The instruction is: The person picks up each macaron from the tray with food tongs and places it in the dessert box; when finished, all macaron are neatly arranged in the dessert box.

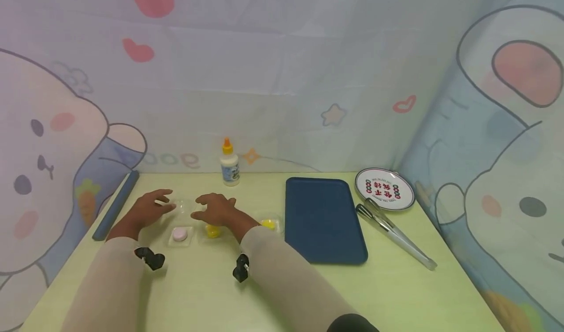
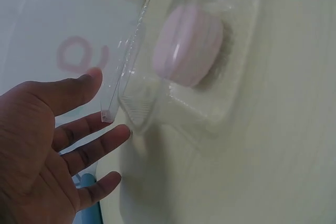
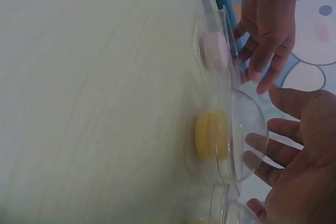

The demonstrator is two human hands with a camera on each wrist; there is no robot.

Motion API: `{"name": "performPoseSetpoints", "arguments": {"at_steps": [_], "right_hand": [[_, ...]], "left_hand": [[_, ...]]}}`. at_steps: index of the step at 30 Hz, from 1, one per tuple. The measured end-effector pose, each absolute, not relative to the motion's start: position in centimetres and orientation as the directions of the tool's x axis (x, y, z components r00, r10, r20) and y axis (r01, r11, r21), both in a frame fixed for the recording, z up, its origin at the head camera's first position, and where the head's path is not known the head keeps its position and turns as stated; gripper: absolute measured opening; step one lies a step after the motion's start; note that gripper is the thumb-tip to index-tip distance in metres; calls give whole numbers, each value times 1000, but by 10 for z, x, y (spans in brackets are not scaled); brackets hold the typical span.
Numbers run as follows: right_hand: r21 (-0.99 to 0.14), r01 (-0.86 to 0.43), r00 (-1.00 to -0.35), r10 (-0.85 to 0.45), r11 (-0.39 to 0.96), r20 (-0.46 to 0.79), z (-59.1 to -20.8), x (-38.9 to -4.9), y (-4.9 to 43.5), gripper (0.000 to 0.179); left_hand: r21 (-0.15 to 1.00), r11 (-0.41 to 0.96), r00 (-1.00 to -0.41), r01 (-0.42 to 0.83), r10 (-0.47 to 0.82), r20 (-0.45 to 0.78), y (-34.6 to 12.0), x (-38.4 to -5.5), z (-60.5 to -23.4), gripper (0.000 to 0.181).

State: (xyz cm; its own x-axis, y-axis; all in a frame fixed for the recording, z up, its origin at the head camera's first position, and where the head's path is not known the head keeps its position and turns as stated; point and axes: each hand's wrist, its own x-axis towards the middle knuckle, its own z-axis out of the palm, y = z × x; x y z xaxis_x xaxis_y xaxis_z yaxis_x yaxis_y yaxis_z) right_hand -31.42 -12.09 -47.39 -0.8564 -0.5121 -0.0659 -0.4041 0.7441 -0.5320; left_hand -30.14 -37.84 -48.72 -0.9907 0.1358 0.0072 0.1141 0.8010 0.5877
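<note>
A pink macaron (image 2: pixel 189 45) sits on the base of a clear plastic box (image 1: pixel 185 242), whose transparent lid (image 1: pixel 183 207) is raised on the far side. My left hand (image 1: pixel 152 208), fingers spread, is beside that lid; in the left wrist view its thumb and fingertips lie right at the lid's edge. Opposite, my right hand (image 1: pixel 217 210) reaches over a neighbouring box with a yellow macaron (image 3: pixel 211 136) under a clear dome (image 3: pixel 249 135). Its fingers are relaxed, and in the right wrist view the dome overlaps two fingertips. Neither hand grips anything.
Another boxed yellow macaron (image 1: pixel 268 223) is right of my right forearm. Beyond it lie a dark blue tray (image 1: pixel 326 219), a printed plate (image 1: pixel 384 190) and metal tongs (image 1: pixel 398 236). A glue bottle (image 1: pixel 230 168) stands at the back; a blue-grey bar (image 1: pixel 115 205) lines the left edge.
</note>
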Motion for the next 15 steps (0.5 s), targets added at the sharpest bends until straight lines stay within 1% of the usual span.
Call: {"name": "performPoseSetpoints", "arguments": {"at_steps": [6,15], "right_hand": [[-475,-381,-873,-478,794,-99,-477,-317,-126,49],[-441,-387,-873,-476,810,-109,-478,-324,-133,48]], "left_hand": [[613,784,-992,93,125,-10,-374,-305,-493,62],[632,768,-993,106,118,24,-379,-304,-494,60]]}}
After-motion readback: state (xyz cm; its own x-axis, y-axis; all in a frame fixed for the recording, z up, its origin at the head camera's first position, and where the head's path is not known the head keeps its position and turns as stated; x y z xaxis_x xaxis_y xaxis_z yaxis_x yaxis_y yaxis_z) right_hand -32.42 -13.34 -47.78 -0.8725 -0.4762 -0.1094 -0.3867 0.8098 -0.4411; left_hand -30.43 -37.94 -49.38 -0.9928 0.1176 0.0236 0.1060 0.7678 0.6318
